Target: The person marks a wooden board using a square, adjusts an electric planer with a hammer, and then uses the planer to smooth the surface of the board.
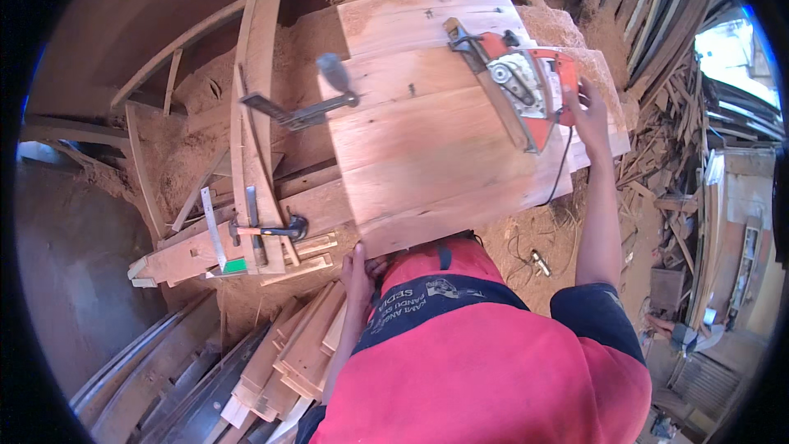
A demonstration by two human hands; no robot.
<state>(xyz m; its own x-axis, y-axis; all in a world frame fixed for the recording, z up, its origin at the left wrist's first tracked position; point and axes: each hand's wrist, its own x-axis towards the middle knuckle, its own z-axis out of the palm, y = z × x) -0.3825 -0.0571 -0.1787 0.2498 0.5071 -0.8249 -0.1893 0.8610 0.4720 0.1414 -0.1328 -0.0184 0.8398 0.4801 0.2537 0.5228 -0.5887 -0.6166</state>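
The wide wooden panel (pixel 436 160) lies in front of the person, with an orange power tool (pixel 518 82) on its face at 2 o'clock from the panel's middle. At 3 o'clock, the right hand (pixel 589 111) has its fingers curled on the tool's rear handle, and a dark cord (pixel 561 166) trails toward 5 o'clock. The left hand (pixel 358 277) touches the panel's 7 o'clock corner; whether its fingers grip, I cannot tell. A metal clamp (pixel 325 108) meets the 9 o'clock edge; a hammer (pixel 267 231) lies at 8 o'clock.
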